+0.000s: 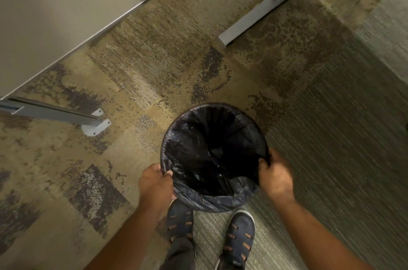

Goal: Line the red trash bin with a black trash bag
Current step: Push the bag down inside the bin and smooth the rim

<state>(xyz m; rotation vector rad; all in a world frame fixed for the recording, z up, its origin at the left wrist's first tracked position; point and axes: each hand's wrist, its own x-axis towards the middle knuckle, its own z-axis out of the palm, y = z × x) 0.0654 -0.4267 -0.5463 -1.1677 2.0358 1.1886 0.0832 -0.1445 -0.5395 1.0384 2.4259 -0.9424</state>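
Observation:
A round trash bin stands on the carpet in front of my feet, its red colour hidden under a black trash bag [212,155] that lines the inside and folds over the rim. The bag hangs loose and wrinkled over the near edge [212,202]. My left hand [154,183] pinches the bag at the bin's left rim. My right hand [274,176] grips the bag at the right rim. Both forearms reach in from the bottom of the view.
A grey desk foot [265,8] lies on the carpet at the back right. Another grey metal leg with a bracket [92,123] is at the left. A wall or partition [55,16] runs along the upper left. My shoes [238,236] stand just behind the bin.

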